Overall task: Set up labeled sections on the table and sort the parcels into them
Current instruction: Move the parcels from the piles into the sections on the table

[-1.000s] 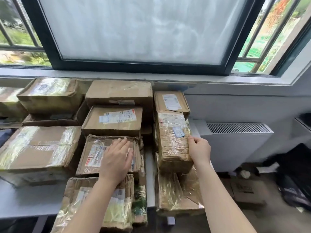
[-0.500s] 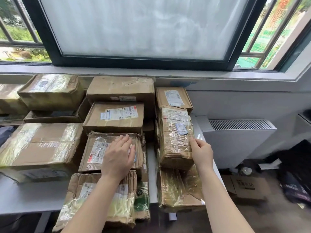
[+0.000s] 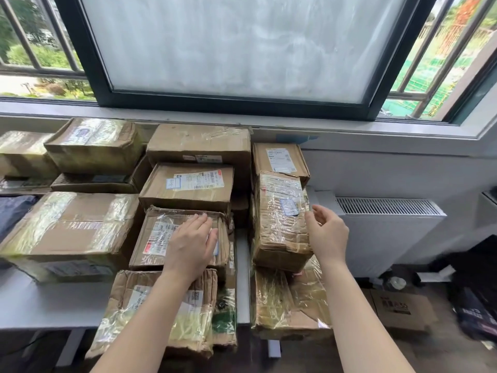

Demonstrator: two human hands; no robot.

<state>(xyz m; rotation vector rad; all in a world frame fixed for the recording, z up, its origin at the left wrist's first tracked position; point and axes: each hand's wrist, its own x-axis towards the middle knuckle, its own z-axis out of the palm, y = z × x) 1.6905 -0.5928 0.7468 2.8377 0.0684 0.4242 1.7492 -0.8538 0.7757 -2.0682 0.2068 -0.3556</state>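
Note:
Several taped brown cardboard parcels cover a white table (image 3: 40,305) under a window. My left hand (image 3: 192,244) lies flat, fingers together, on a labelled parcel (image 3: 158,235) in the middle column. My right hand (image 3: 326,234) hovers with its fingers apart at the right side of a tall tape-wrapped parcel (image 3: 281,219), just off its edge. That parcel rests on a shiny taped parcel (image 3: 290,302) at the table's right end. Behind it stands a small box with a white label (image 3: 279,160).
A big taped box (image 3: 70,230) lies left of my left hand, with more boxes stacked behind it. A white radiator (image 3: 387,227) stands right of the table. On the floor lie a cardboard box (image 3: 398,308) and dark bags (image 3: 473,313).
My right hand has come off the tall wrapped parcel's right edge and its fingers have spread. The left hand stays flat on its parcel. The camera has tilted slightly.

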